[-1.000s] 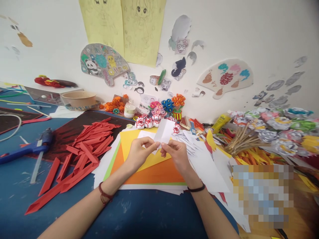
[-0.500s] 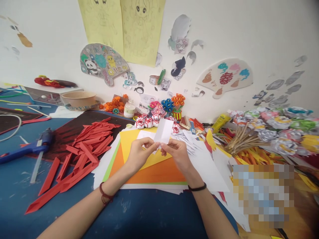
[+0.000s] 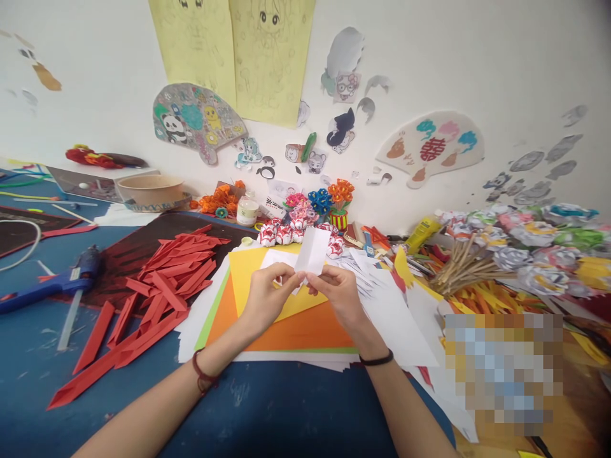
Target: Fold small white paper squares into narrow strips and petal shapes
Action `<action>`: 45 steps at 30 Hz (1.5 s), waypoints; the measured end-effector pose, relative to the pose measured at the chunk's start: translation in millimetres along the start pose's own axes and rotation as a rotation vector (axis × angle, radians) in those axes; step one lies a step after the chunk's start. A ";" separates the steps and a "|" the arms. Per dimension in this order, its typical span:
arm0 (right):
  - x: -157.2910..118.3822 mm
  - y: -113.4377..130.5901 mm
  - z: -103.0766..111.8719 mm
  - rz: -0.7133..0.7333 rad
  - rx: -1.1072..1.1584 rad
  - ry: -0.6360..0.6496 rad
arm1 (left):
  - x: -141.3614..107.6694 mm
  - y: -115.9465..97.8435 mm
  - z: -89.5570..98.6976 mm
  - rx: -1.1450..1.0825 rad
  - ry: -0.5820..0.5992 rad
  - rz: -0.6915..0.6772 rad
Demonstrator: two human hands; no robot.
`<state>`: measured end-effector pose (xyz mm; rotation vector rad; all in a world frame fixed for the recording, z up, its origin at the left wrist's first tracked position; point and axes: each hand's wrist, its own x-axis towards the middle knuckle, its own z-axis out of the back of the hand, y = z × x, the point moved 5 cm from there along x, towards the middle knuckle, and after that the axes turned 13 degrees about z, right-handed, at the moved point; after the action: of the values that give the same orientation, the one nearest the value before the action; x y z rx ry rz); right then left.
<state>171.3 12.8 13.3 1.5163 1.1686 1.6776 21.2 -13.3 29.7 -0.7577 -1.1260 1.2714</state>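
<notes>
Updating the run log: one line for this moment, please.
left hand: pinches white paper strip | right hand: pinches same strip | below: yellow and orange sheets | left: red strips, glue gun

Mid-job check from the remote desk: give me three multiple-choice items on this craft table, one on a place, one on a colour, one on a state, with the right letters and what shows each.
1. Where does the glue gun lie?
A. left of the red paper strips
B. among the paper flowers at right
C. under the orange sheet

2. What colour is the sheet directly on top of the orange sheet?
A. black
B. yellow
C. purple

3. How is the white paper strip held?
A. lying flat, untouched
B. in the left hand alone
C. pinched by left hand and right hand together

Answers: 1 A, it rests on the blue table at far left. 2 B, the yellow sheet overlaps the orange. 3 C, both hands' fingertips meet on it.
</notes>
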 end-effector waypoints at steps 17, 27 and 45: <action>-0.8 -11.7 5.2 0.042 -0.065 -0.055 | 7.5 3.6 -0.1 0.174 0.043 -0.053; -0.2 -8.3 4.3 0.031 -0.001 -0.089 | 5.6 8.7 -16.2 -0.051 0.267 0.057; -0.2 -8.4 6.6 0.024 0.011 -0.116 | 2.7 7.5 -17.9 -0.064 0.223 0.027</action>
<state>176.7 17.8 5.5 1.6173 1.1041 1.5789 35.3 -6.8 17.8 -0.9408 -0.9810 1.1458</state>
